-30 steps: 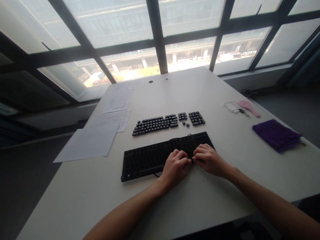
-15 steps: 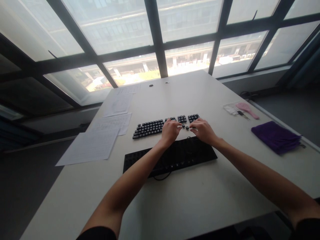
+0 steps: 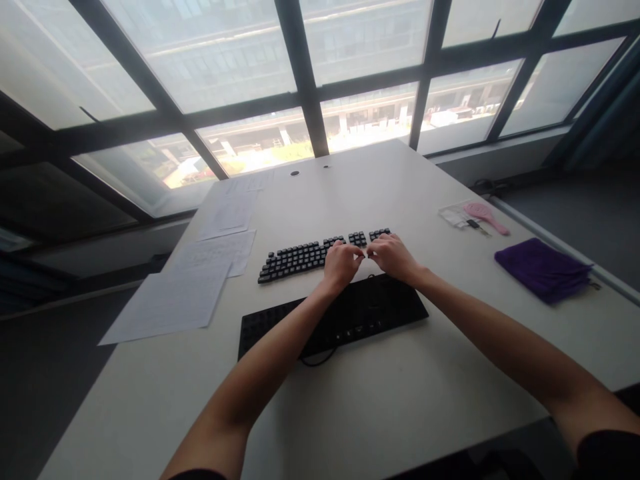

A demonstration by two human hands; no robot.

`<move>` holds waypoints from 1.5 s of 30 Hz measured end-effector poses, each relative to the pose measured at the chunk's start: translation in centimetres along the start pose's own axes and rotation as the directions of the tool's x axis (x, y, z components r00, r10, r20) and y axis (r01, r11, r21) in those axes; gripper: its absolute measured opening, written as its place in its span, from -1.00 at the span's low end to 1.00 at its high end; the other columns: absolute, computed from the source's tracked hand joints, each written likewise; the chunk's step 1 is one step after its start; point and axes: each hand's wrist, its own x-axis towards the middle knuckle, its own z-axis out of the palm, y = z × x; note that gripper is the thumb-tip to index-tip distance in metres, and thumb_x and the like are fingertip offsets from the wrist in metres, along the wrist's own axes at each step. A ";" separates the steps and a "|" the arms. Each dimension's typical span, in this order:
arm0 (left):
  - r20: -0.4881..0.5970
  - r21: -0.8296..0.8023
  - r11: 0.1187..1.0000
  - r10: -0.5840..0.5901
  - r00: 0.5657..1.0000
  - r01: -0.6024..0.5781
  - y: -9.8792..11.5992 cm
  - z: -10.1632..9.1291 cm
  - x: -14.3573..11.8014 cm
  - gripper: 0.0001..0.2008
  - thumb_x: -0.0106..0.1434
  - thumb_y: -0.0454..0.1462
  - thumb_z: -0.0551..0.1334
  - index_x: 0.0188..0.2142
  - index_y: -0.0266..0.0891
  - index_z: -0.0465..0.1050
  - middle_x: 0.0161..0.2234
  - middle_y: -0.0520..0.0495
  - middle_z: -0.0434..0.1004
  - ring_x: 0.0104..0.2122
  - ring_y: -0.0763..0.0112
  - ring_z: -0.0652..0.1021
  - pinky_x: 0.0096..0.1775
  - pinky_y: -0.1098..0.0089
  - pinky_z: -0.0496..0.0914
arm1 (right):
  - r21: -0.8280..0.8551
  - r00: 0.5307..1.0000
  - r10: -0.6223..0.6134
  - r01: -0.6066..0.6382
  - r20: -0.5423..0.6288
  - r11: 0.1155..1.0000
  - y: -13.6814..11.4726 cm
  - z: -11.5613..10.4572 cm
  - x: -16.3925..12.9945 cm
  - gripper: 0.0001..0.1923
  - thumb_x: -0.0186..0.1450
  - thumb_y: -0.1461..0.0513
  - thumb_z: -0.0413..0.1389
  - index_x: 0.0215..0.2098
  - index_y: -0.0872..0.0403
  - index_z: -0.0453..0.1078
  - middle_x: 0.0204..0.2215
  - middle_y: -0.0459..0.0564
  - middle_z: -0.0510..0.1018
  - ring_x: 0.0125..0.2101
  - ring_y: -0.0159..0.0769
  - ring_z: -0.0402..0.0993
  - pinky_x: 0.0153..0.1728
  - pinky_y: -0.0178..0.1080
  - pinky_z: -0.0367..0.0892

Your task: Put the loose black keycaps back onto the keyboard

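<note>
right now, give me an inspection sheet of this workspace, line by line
surface: white table, bare at the near edge
job's things: black keyboard base with its keys off; loose keycaps set out in rows just behind it
clutter: paper sheets at the left; purple cloth, pink brush and a small clear bag at the right
grippers: left hand and right hand close together over the keycap rows, fingertips almost meeting; what they pinch is too small to tell
cables: one dark loop showing under the keyboard base's front edge
surroundings: large window with dark frames behind the table, buildings outside; no other person seen
</note>
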 end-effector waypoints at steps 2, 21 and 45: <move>-0.037 -0.143 0.990 0.001 0.999 -0.006 0.6 -1.1 -2.2 -0.91 0.24 -0.27 0.39 -0.26 -0.11 0.70 -0.29 -0.04 0.71 -0.20 0.18 0.51 -0.10 0.24 0.37 | 0.146 0.997 0.005 0.006 -0.076 0.989 -0.5 -1.0 -1.9 -0.89 0.32 0.37 0.19 -0.30 0.07 0.56 -0.30 0.04 0.65 -0.20 -0.13 0.46 -0.10 -0.12 0.24; 0.032 -0.443 0.891 0.122 0.992 -0.095 2.8 -0.3 -12.5 -0.91 0.23 -0.33 0.42 -0.28 -0.11 0.70 -0.28 0.00 0.69 -0.27 0.29 0.48 -0.21 0.29 0.41 | 0.631 0.995 0.039 0.027 -0.091 0.776 -5.2 -0.6 -14.2 -0.91 0.33 0.34 0.23 -0.26 0.03 0.55 -0.24 0.01 0.64 -0.20 -0.22 0.57 -0.16 -0.17 0.49; -0.007 -0.383 0.914 0.142 0.990 -0.134 3.2 -0.2 -12.9 -0.91 0.28 -0.32 0.36 -0.28 -0.10 0.68 -0.26 -0.04 0.66 -0.26 0.27 0.48 -0.20 0.25 0.45 | 0.399 0.982 -0.167 0.190 -0.093 0.897 -5.6 -1.3 -13.7 -0.74 0.46 0.31 0.04 -0.30 0.02 0.55 -0.27 0.05 0.61 -0.24 -0.18 0.48 -0.22 -0.10 0.45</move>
